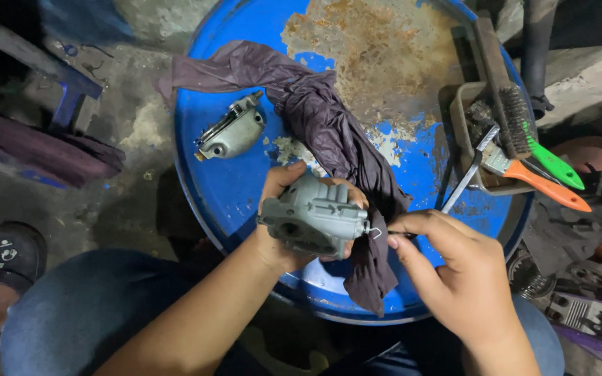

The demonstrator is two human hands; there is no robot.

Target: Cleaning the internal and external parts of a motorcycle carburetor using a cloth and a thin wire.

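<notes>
Your left hand (280, 209) is wrapped tight around one grey metal engine part with ribs and a round hole in its side (313, 218). You hold it up in the air, above the near edge of one big round blue drum top with rusty patches (245, 181). Your thumb sits on top of the part and your fingers curl behind it.

Your right hand (454, 271) is closed in a pinch on one thin dark tool (400, 235). Its tip meets one small bent wire clip (375, 232) that sticks out of the right side of the grey part. Only a short bit of the tool shows past your fingers, so you cannot tell what kind it is.

One long dark purple cloth (329, 132) lies across the drum top and hangs down just behind both hands.

One more grey metal piece, flat and rounded like a cover (231, 132), lies on the drum top to the left, well apart from your hands.

On the right side of the drum sits one brown tray (458, 118). In it you can count one wire brush with a wooden back (506, 97), one brush with an orange handle (545, 184), one tool with a green handle (555, 163) and one thin silver metal tool (468, 177).

Your two knees in blue jeans (78, 306) are on each side of the drum.
</notes>
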